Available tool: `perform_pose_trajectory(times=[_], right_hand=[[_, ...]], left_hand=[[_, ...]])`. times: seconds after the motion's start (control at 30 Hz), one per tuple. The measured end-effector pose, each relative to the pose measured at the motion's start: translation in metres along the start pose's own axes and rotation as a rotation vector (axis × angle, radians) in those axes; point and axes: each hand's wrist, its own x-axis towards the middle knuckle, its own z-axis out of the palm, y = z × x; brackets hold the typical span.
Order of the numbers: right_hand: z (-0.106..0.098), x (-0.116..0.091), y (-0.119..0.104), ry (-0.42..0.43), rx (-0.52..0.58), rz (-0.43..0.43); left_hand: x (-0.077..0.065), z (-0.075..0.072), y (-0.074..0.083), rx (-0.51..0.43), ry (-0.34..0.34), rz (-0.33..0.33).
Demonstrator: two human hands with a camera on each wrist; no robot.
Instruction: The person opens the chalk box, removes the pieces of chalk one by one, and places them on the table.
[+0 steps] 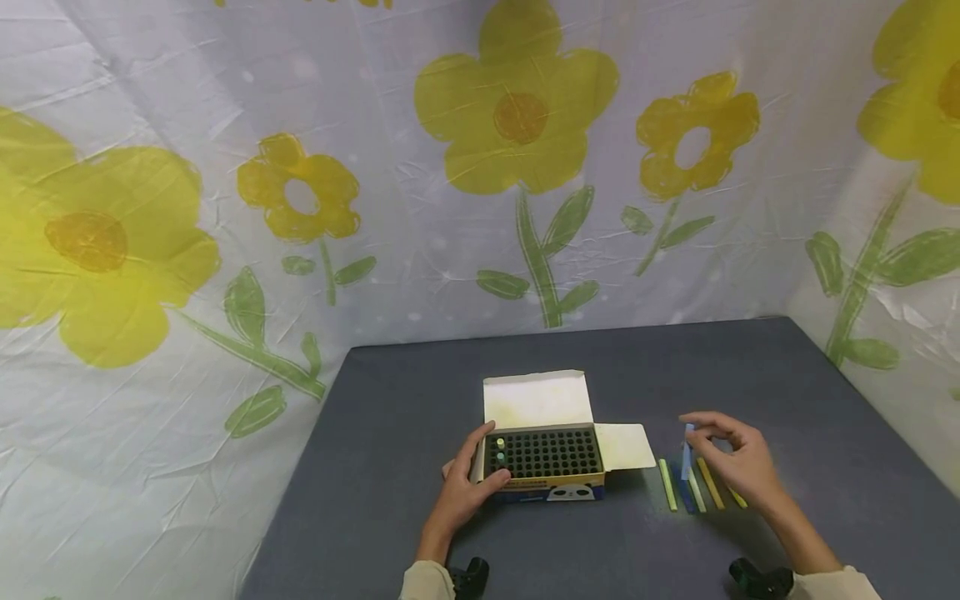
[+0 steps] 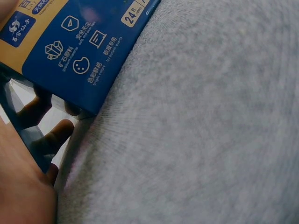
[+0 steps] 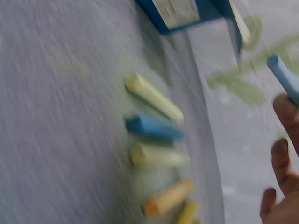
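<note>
A chalk box [image 1: 525, 495] with a panda print stands with its lid folded back and a side flap out to the right. Its dark insert [image 1: 555, 450] has rows of holes; a yellowish chalk [image 1: 500, 443] and a greenish one [image 1: 501, 457] show at the left end. My left hand [image 1: 456, 493] grips that end, thumb at the front edge. Above the table my right hand [image 1: 742, 467] pinches a light blue chalk stick [image 1: 687, 454] upright between thumb and fingertips. Under it lie a yellow-green stick [image 1: 667, 485], a blue one [image 3: 154, 127], a pale one [image 3: 159, 155] and an orange one [image 1: 710, 483].
Partly behind the right hand lies a yellow chalk stick [image 1: 738, 498]. The dark grey table [image 1: 420, 400] ends at a white cloth backdrop [image 1: 427, 250] with yellow flowers, which hangs along the back and sides. The box's side flap [image 1: 625, 447] juts toward the chalk row.
</note>
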Motion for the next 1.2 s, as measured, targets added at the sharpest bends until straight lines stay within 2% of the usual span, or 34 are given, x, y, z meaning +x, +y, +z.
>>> perform_pose_trajectory(times=[0.17, 0.3, 0.87, 1.2], right_hand=[[-0.026, -0.001, 0.008, -0.126, -0.031, 0.1], [-0.04, -0.002, 0.017, -0.182, -0.064, 0.131], [-0.07, -0.01, 0.042, -0.2, -0.192, 0.224], [-0.084, -0.009, 0.059, -0.251, -0.324, 0.171]], left_hand=[[-0.001, -0.001, 0.0, -0.001, -0.003, 0.017], [-0.002, -0.001, 0.0, 0.002, -0.004, 0.027], [-0.001, -0.001, 0.002, 0.002, 0.004, 0.003], [-0.002, 0.0, 0.001, 0.005, 0.002, 0.012]])
